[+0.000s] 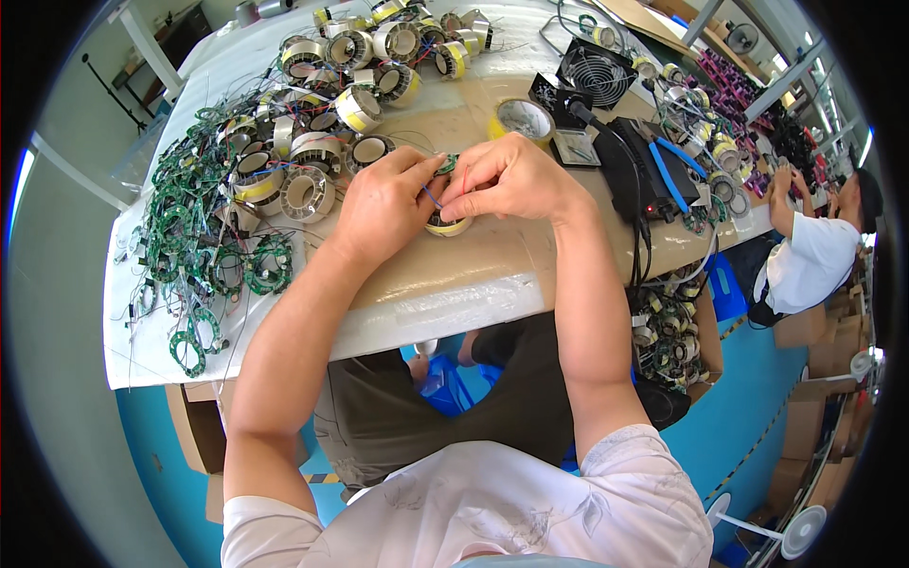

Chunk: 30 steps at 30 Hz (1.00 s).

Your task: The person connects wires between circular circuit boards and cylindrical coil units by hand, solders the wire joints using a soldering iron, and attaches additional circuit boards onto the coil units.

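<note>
**Both hands on a wound coil at the tabletop's near middle**

Tabletop (398,303): white, with a tan mat under the work; near edge runs just below the hands, a bare mat strip between them and the edge. Open room only there and on the mat right of the right wrist. Blue floor (748,417) below, cardboard boxes (805,417) at right, another person (805,260) seated at the far right end.

Left side crowded: heap of ring coils (312,142) and green ring circuit boards (204,251) with loose wires, close to the left hand. Right: black box (639,166), small fan (597,71), blue cutters (674,175). Tape roll (524,118) just behind the hands.

Left hand (379,204) and right hand (511,180) meet over a yellow-banded coil (448,225) on the mat; fingers of both pinched on its thin wires (434,196), blue and red. Coil mostly hidden under them.
</note>
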### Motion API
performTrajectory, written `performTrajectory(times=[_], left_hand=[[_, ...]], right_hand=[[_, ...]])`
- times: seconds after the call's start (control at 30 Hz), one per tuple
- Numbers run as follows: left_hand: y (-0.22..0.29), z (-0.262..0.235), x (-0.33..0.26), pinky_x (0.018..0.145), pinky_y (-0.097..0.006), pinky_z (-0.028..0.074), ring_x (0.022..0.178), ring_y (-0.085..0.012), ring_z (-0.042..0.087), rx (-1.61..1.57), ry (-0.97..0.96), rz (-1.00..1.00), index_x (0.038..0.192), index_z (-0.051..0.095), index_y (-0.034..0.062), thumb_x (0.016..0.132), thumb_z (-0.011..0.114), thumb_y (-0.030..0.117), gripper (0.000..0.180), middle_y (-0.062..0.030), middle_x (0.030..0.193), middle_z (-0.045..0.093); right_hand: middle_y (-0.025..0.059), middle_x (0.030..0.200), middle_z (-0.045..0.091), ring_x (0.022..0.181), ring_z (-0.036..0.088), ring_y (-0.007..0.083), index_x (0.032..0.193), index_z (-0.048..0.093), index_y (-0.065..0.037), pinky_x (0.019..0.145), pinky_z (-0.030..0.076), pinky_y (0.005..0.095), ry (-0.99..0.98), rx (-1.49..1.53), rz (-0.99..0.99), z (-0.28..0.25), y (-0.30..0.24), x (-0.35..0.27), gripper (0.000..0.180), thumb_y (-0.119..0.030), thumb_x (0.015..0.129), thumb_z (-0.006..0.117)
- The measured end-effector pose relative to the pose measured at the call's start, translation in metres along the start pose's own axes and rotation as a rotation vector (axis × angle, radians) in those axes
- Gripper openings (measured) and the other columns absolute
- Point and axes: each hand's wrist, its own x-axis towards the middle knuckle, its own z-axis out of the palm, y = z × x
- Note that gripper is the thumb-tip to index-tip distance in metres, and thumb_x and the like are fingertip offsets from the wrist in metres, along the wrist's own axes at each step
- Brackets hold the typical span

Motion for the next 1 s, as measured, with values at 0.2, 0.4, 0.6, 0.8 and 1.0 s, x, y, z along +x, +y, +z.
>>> performTrajectory(times=[0.2, 0.4, 0.6, 0.8, 1.0], left_hand=[[-0.004, -0.011, 0.006, 0.060, -0.028, 0.051, 0.065, -0.0136, 0.062, -0.133, 0.151, -0.197, 0.114, 0.074, 0.0058, 0.087, 0.073, 0.008, 0.027, -0.0079, 0.093, 0.072], [-0.008, -0.016, 0.007, 0.059, -0.026, 0.049, 0.064, -0.0098, 0.060, -0.179, 0.179, -0.302, 0.110, 0.076, 0.0056, 0.086, 0.075, 0.008, 0.024, -0.0071, 0.088, 0.074], [-0.005, -0.019, 0.008, 0.059, -0.023, 0.046, 0.065, -0.0062, 0.055, -0.209, 0.166, -0.368, 0.114, 0.075, 0.0055, 0.087, 0.074, 0.005, 0.027, -0.0019, 0.084, 0.071], [-0.008, -0.024, 0.011, 0.052, -0.024, 0.043, 0.061, -0.0088, 0.056, -0.219, 0.361, -0.183, 0.106, 0.077, 0.0047, 0.085, 0.075, 0.002, 0.021, -0.0061, 0.085, 0.072], [-0.002, -0.024, 0.010, 0.053, -0.021, 0.044, 0.063, -0.0058, 0.058, -0.333, 0.377, -0.239, 0.107, 0.076, 0.0045, 0.087, 0.074, 0.001, 0.020, -0.0029, 0.085, 0.072]], right_hand=[[0.0049, 0.076, 0.073, 0.049, 0.059, 0.0055, 0.095, 0.076, 0.000, 0.041, 0.045, 0.0193, 0.146, 0.190, 0.250, 0.009, -0.022, 0.003, 0.020, -0.016, 0.083, 0.080], [0.0054, 0.075, 0.072, 0.055, 0.062, 0.0059, 0.096, 0.075, 0.002, 0.047, 0.048, 0.0195, 0.074, 0.151, 0.251, 0.005, -0.027, 0.000, 0.027, -0.016, 0.078, 0.084], [0.0062, 0.082, 0.075, 0.068, 0.066, 0.0053, 0.100, 0.074, 0.004, 0.062, 0.052, 0.0189, 0.136, -0.104, -0.012, 0.007, -0.012, 0.003, 0.020, -0.005, 0.083, 0.079], [0.0043, 0.079, 0.073, 0.069, 0.065, 0.0047, 0.098, 0.074, 0.002, 0.060, 0.051, 0.0206, 0.395, 0.118, -0.084, 0.030, -0.002, 0.015, 0.015, -0.007, 0.087, 0.076], [0.0025, 0.079, 0.072, 0.066, 0.063, 0.0036, 0.099, 0.074, 0.002, 0.058, 0.049, 0.0195, 0.534, -0.089, -0.226, 0.037, -0.004, 0.019, 0.012, -0.006, 0.090, 0.073]])
